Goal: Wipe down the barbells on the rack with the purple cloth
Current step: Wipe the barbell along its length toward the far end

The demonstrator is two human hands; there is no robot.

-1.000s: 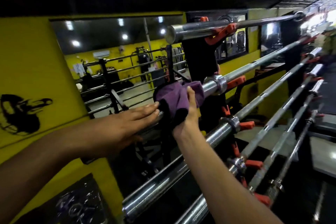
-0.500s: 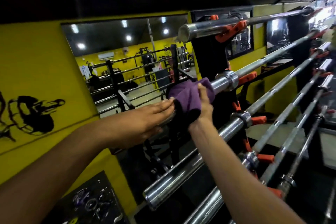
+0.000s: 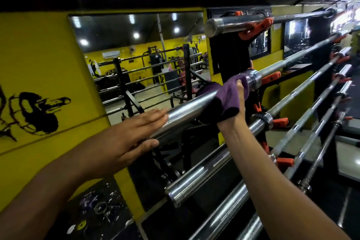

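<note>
The purple cloth (image 3: pixel 228 97) is wrapped over the chrome sleeve of the second barbell from the top (image 3: pixel 187 111), close to its collar (image 3: pixel 253 80). My right hand (image 3: pixel 236 107) grips the cloth around that sleeve. My left hand (image 3: pixel 132 138) lies flat with straight fingers against the free end of the same sleeve, holding nothing. Several more barbells lie on the black rack (image 3: pixel 229 52) with orange hooks: one above (image 3: pixel 233 24) and others below (image 3: pixel 204 179).
A yellow wall with a black graphic (image 3: pixel 33 115) stands at the left. A wall mirror (image 3: pixel 140 60) behind the rack reflects the gym. The bars run off to the right toward a bright area. Dark floor lies below.
My right hand has slid the cloth along the sleeve toward the collar, baring more chrome between my hands. The view has moved closer and to the left.
</note>
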